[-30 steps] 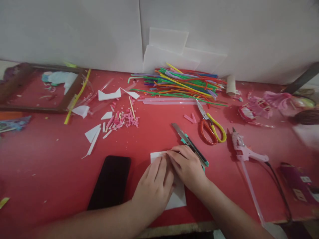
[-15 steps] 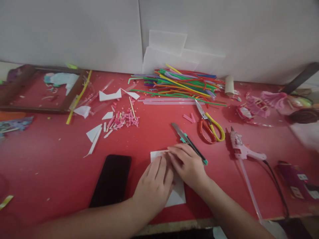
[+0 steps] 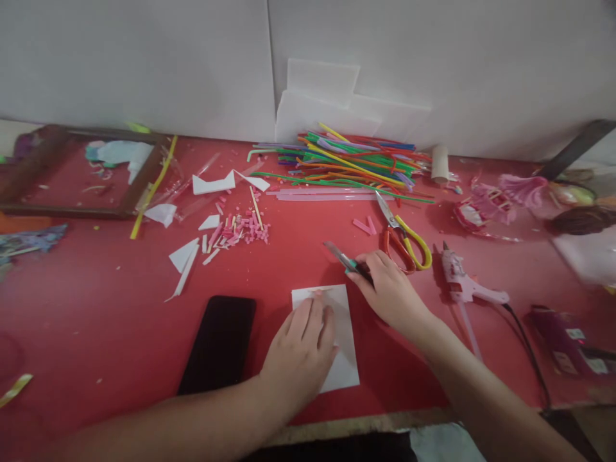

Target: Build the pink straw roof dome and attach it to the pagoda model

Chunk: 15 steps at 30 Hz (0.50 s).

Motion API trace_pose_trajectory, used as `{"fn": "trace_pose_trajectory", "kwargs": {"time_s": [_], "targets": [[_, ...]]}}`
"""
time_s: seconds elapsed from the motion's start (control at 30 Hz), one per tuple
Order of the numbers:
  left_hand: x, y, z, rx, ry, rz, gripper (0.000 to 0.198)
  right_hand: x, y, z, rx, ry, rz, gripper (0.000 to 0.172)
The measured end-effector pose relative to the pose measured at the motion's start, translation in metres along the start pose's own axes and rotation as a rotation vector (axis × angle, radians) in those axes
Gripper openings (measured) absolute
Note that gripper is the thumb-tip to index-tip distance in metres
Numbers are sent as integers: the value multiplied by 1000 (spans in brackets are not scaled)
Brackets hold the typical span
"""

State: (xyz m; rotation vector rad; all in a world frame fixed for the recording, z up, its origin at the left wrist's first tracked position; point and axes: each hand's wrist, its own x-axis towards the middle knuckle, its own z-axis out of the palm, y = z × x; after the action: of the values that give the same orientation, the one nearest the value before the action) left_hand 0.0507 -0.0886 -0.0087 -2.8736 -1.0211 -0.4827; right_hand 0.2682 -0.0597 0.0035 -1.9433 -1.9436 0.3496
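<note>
A white sheet of paper (image 3: pixel 347 346) lies near the table's front edge. Across its far end runs a thin pale stick (image 3: pixel 327 289). My left hand (image 3: pixel 301 346) rests on the sheet, its fingers together and the tips holding the stick down. Just right of the paper, my right hand (image 3: pixel 392 292) is closed around a utility knife (image 3: pixel 342 258) with a teal and black handle. The blade is out and points to the far left; most of the handle is hidden under my fingers.
Left of the paper lies a black phone (image 3: pixel 219 343). Scissors (image 3: pixel 408 247) and a pink glue gun (image 3: pixel 464 279) with a cord lie to the right. Farther back are pink and white scraps (image 3: pixel 243 231), colourful pipe cleaners (image 3: pixel 359 160) and a cardboard tube (image 3: pixel 439 164) by the wall.
My right hand has left the stick, moved right and taken hold of the utility knife. My left hand stays on the paper, and more of the sheet shows.
</note>
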Motion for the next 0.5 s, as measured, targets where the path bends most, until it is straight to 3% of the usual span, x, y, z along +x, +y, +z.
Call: {"fn": "trace_pose_trajectory", "kwargs": {"time_s": [0.1, 0.27, 0.5], "targets": [[0, 0, 0, 8, -11, 11, 41, 2, -9, -15, -7, -133, -75, 18], [-1, 0, 0, 9, -32, 10, 42, 6, -14, -32, -147, -308, -361, 60], [-2, 0, 3, -33, -6, 1, 42, 8, -15, -41, -332, -307, -481, 63]]}}
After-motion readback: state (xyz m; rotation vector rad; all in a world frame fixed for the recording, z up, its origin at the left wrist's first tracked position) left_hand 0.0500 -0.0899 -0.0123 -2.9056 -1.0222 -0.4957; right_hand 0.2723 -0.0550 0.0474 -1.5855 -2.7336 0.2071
